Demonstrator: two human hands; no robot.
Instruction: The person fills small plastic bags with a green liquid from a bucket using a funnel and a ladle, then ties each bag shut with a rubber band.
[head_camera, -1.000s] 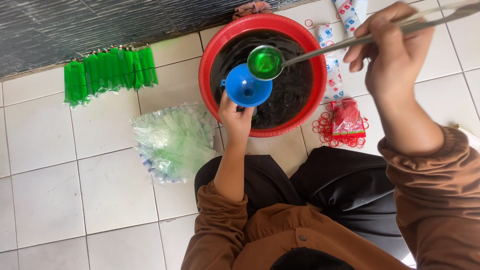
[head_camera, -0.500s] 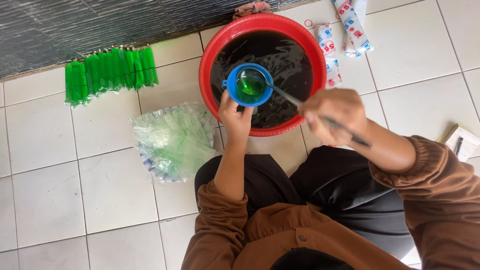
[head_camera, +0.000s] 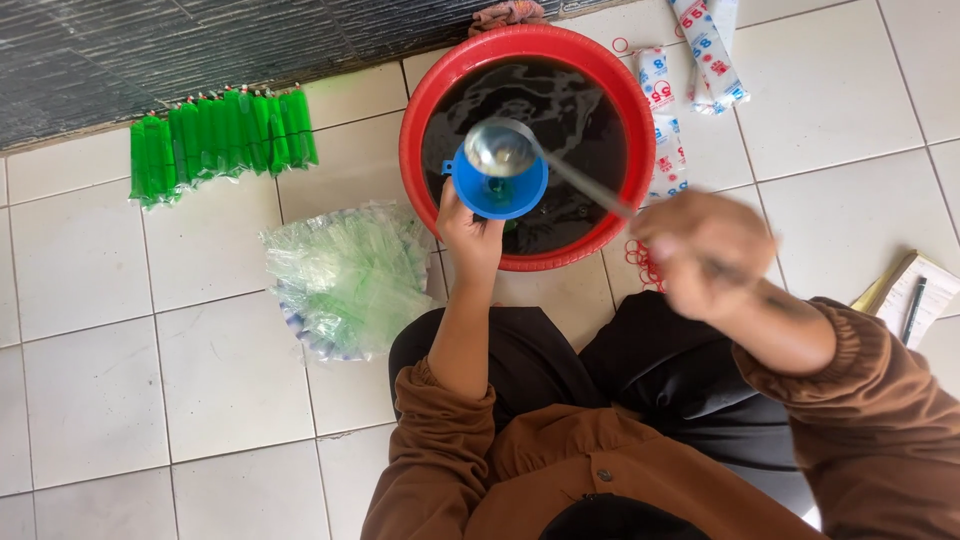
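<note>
A row of filled green tubes (head_camera: 222, 140) lies on the tiled floor (head_camera: 90, 400) at its far left, beside the dark wall. Nearer the person, a heap of empty clear bags (head_camera: 345, 275) rests on the tiles just left of the left forearm.

The left hand (head_camera: 470, 235) reaches up to the near rim of the red basin (head_camera: 425, 120); its fingers are wrapped around something below the blue funnel (head_camera: 498, 190), holding it over the basin's near left side. What the fingers hold under the funnel is hidden. A little green liquid shows in the funnel's throat. The basin holds a dark liquid with a rippled, shining surface.

A metal ladle (head_camera: 500, 148) sits tilted over the funnel, its bowl just above the funnel's far rim; whether it touches cannot be told. Its long handle runs down to the right into the right hand (head_camera: 705, 250), which is blurred; the fingers look folded around the handle, beside the basin's right rim.

Right of the basin, printed packet strips (head_camera: 700, 45) lie on the tiles, and small red rubber bands (head_camera: 640, 265) are scattered by the basin's near right edge. At the floor's right edge lies a notebook (head_camera: 905, 295) with a pen (head_camera: 915, 310) on it.
</note>
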